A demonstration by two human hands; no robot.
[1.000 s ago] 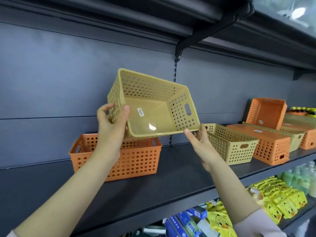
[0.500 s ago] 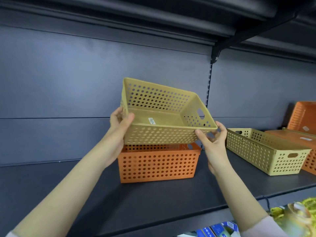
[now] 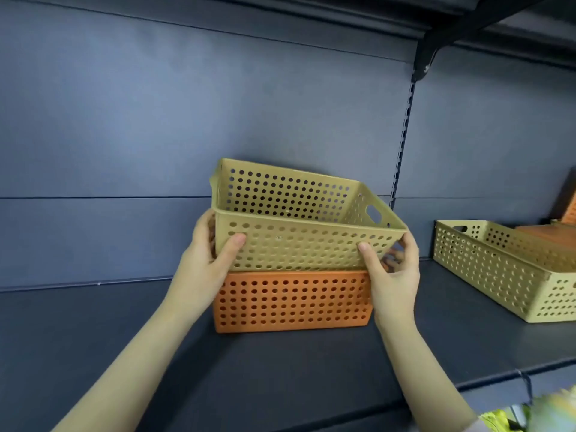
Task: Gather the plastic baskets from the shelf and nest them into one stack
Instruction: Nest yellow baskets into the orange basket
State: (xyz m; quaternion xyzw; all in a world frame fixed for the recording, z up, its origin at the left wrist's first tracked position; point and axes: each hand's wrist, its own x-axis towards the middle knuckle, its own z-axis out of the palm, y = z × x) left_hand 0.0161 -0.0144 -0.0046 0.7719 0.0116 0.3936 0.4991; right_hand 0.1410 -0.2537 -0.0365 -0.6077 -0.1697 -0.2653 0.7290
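Yellow plastic basket (image 3: pixel 299 244) is clamped at both ends, the left hand (image 3: pixel 207 260) and right hand (image 3: pixel 393 271) each with a closed grip on its perforated wall. It sits tilted, partly down in the orange basket (image 3: pixel 293 304) on the dark shelf (image 3: pixel 93 338). Another yellow basket (image 3: pixel 498 269) lies well apart to the right.

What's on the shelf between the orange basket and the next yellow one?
Nothing: in the head view, bare dark shelf separates the orange basket from the yellow basket at right.

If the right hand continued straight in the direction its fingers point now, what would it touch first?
The right hand already grips the yellow basket at its right end, fingers pointing up and toward the back. Beyond the basket, it would probably meet the dark back panel; depth is unclear.
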